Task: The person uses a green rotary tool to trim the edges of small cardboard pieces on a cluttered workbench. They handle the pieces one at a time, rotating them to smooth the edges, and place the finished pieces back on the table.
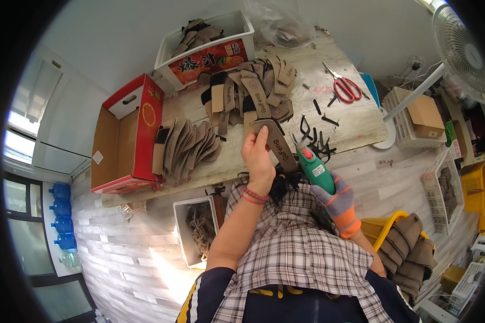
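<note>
My left hand (258, 156), bare with red bracelets at the wrist, pinches a tan padded strap piece (282, 150) with dark edging and printed lettering, its thumb on top. The piece slants toward me over the table's front edge. My right hand (337, 203), in a grey and orange glove, grips a green handheld power tool (316, 171) with a red button. The tool's tip points up and left, just right of the strap piece; I cannot tell if they touch. Behind my left hand lies a heap of similar strap pieces (233, 97). More stand fanned in a row (186, 145) at the left.
Red-handled scissors (346, 89) and black offcuts (319, 144) lie on the worn table (361, 121). An open red carton (106, 137) and a white bin (242, 33) of pieces stand left and back. Below are a scrap box (180, 237), a yellow basket (382, 231) and a fan (463, 54).
</note>
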Tool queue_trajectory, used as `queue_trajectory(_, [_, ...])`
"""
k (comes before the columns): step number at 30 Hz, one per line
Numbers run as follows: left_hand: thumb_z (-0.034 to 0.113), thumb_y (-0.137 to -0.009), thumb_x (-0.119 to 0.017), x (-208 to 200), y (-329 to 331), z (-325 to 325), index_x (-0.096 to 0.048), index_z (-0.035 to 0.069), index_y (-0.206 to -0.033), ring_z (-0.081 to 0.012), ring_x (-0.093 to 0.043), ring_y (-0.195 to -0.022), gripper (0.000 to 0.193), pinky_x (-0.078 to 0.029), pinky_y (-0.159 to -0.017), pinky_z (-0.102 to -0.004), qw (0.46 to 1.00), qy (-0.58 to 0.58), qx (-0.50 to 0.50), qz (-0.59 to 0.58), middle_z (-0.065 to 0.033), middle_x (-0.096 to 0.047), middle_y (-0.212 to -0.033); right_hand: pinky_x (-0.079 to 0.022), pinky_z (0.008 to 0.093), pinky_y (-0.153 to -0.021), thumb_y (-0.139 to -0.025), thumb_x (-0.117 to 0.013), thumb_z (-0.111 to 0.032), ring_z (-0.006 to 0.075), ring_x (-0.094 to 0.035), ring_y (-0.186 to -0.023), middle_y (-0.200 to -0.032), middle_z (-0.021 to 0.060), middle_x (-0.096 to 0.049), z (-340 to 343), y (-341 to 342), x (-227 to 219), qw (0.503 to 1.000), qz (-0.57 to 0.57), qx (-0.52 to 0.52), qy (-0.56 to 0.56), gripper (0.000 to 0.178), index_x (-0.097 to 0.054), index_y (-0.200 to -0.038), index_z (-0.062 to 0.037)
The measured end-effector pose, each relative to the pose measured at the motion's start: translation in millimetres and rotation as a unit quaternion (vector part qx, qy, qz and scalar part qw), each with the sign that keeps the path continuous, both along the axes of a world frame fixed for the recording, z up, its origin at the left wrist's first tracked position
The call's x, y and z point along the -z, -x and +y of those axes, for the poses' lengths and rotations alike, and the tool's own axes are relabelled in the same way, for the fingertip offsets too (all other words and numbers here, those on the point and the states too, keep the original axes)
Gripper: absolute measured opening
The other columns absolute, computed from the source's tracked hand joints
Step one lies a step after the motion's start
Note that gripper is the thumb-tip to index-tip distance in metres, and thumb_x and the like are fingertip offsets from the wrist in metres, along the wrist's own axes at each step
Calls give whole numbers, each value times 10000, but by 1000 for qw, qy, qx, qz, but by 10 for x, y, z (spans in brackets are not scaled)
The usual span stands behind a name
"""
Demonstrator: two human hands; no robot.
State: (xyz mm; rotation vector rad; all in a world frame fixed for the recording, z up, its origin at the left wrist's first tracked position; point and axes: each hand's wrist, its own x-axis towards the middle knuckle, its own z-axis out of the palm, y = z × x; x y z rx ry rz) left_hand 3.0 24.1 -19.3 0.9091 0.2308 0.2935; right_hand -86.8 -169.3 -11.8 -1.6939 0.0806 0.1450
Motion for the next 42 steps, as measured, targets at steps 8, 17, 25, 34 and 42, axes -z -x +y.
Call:
queue_trajectory(8, [68, -874, -624, -45, 26, -75, -616, 3, -896, -61, -540, -704, 70, -445, -659, -211, 999, -1, -32, -15, -17, -628, -830, -493, 230, -644, -759, -772, -194, 81, -592, -728, -854, 52, -653, 14, 22, -78, 999, -19, -10, 31, 512, -549, -1176, 1])
queue_trajectory(17, [64, -864, -638, -29, 56, -190, -618, -7, -875, -56, -542, -688, 75, -441, -635, -195, 1000, -5, -24, 1, -18, -633, -804, -488, 211, -645, -760, -770, -173, 65, -583, -742, -864, 34, -652, 2, -1, -141, 1000, 8, -10, 19, 511, -549, -1190, -7])
queue_trajectory(25, [44, -865, -622, -11, 140, -193, -629, -29, -891, -77, -583, -674, 78, -474, -628, -206, 999, -25, 37, 31, -41, -656, -822, -502, 215, -677, -767, -767, -170, 76, -595, -783, -921, 47, -651, -37, -21, -151, 999, 29, -7, 13, 511, -544, -1190, 10])
queue_trajectory(34, [38, -878, -591, -81, 186, -103, -634, -40, -931, -81, -594, -693, 103, -483, -636, -211, 988, -82, 122, 49, -42, -655, -823, -496, 213, -642, -780, -752, -168, 78, -584, -741, -878, 47, -642, -63, -42, -249, 999, 35, -10, -14, 468, -549, -1154, 27])
queue_trajectory(42, [105, -935, -533, -43, 77, 4, -618, -21, -963, -59, -563, -754, 155, -464, -699, -204, 972, -217, 91, -12, -8, -635, -867, -512, 227, -709, -772, -762, -169, 89, -607, -809, -936, 63, -660, -87, -33, -208, 999, 27, -32, -6, 487, -554, -1166, 28])
